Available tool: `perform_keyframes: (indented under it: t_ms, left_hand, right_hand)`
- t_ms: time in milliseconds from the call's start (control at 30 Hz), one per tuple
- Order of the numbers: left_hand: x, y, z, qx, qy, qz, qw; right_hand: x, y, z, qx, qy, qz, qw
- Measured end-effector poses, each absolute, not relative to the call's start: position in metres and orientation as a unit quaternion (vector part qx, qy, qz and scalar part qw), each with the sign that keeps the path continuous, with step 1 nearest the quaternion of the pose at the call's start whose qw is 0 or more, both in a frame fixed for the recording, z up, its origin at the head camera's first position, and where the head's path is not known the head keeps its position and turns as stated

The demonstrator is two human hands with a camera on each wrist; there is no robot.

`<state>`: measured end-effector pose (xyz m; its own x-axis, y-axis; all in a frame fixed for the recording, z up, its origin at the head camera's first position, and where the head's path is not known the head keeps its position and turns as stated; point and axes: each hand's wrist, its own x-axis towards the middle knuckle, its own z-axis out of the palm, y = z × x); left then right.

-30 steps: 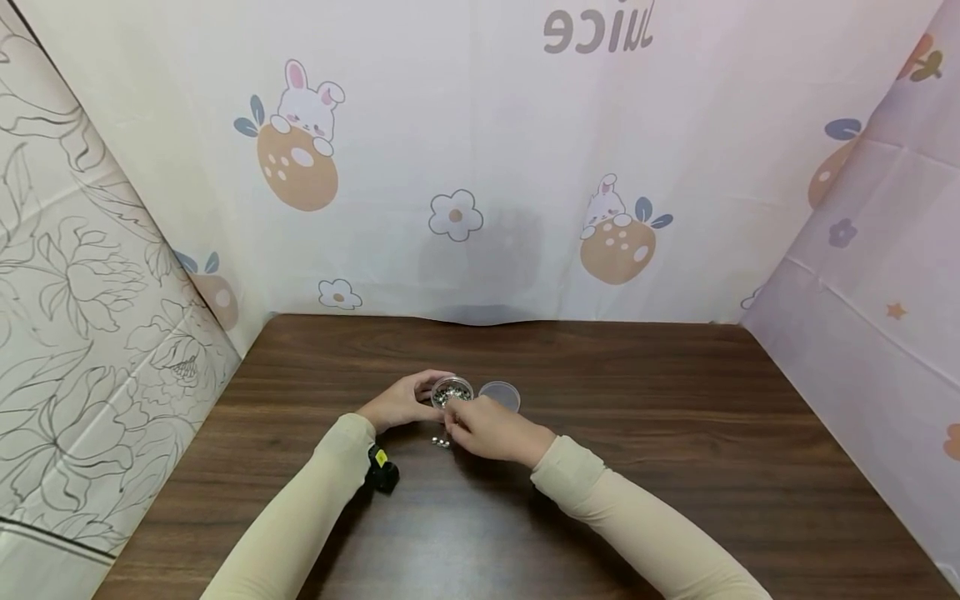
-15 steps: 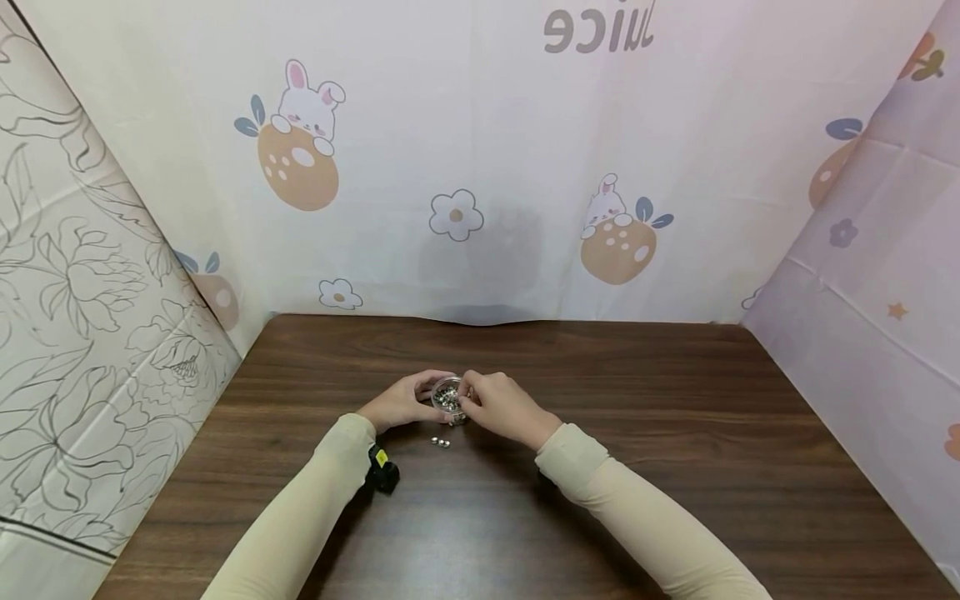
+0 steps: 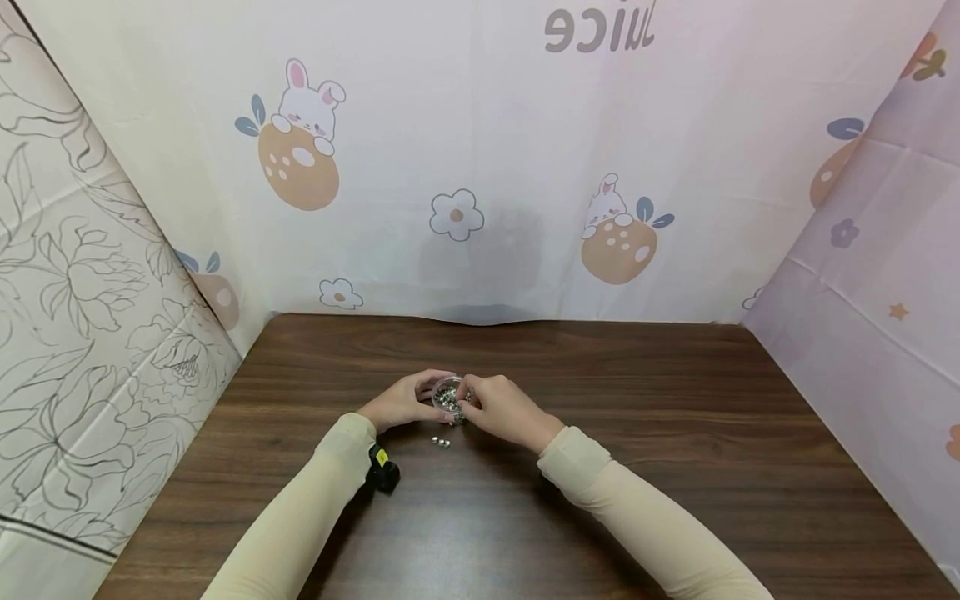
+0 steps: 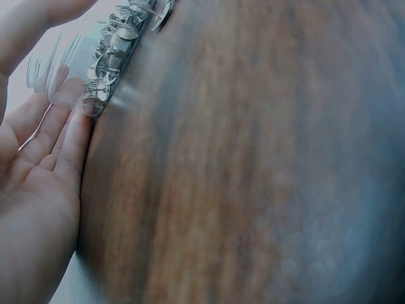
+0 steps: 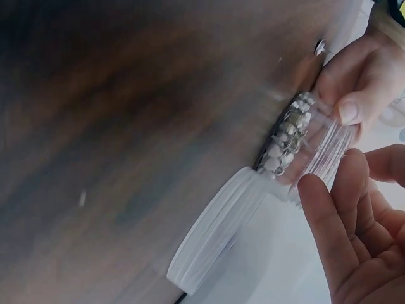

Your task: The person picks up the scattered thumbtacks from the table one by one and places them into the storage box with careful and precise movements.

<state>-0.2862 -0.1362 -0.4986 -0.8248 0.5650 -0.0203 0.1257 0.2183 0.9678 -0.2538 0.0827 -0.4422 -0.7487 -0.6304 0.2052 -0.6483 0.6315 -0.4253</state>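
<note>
A round clear plastic jar [image 3: 446, 389] stands on the table with silvery thumbtacks [image 4: 114, 57] in its bottom. My left hand [image 3: 401, 404] holds it from the left, fingers and thumb around its side. At the mouth of the jar is my right hand [image 3: 504, 408], its fingers bent over the right rim. In the right wrist view the thumb and index finger come close together beside the jar's threaded neck. Whether a tack lies between them is hidden. Several loose tacks [image 3: 441, 442] lie on the wood in front of the jar.
The jar's lid [image 5: 218, 231], pale and translucent, lies on the table beside the jar; my right hand hides it in the head view. A black wrist device [image 3: 383, 471] sits under my left cuff. A printed cloth [image 3: 510, 167] hangs behind the brown table [image 3: 675, 400].
My right hand was lower, over the front of the jar near the loose tacks, and has moved up to the jar's right rim, covering the lid. My left hand stays in place.
</note>
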Motion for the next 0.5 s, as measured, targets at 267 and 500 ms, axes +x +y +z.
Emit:
perform_keyframes:
  t_ms: [267,500]
  left_hand:
    - [-0.286,-0.136,-0.498,0.238,0.757,0.58,0.183]
    - [-0.283,-0.138,-0.491,0.244,0.757,0.576,0.188]
  right_hand:
    - [-0.244,0.08,-0.445,0.395,-0.89,0.224,0.043]
    - [-0.238,0.074,-0.448,0.423,-0.881,0.213,-0.003]
